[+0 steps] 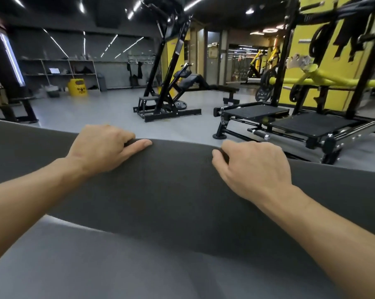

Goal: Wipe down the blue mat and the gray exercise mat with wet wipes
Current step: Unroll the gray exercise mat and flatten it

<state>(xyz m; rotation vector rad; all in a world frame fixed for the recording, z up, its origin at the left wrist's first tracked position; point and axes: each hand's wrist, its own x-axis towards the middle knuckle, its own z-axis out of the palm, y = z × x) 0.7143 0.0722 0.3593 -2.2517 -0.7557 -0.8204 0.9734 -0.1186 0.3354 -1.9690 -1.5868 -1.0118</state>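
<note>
**Q:** Head view: where is the gray exercise mat (pixel 171 190)?

**A:** It hangs as a broad dark sheet across the near foreground, running from the left side of the view to the right. Its upper edge is raised above the gym floor (pixel 100 113). A lighter gray surface lies under its lower edge; whether that is floor or more mat cannot be told.

**Q:** How do the hands meet it?

**A:** The left hand (pixel 100 147) grips the upper edge left of its middle. Its fingers are curled over to the far side and its thumb (pixel 139 144) lies flat along the near face. The right hand (pixel 253 167) grips the same edge right of the middle, with its thumb (pixel 219 155) pressed on the near face. Its fingers are folded over the edge, so their tips are hidden behind the mat. The two hands are apart, and the edge dips slightly between them.

**Q:** What stands beyond?

**A:** A black angled machine (pixel 167 93) stands at mid-floor, and a low black platform (pixel 290 121) stands to its right beneath a yellow bar (pixel 333 82). Open shelves (pixel 59 70) line the far wall, with a yellow container (pixel 77 87) on the floor in front of them.
</note>
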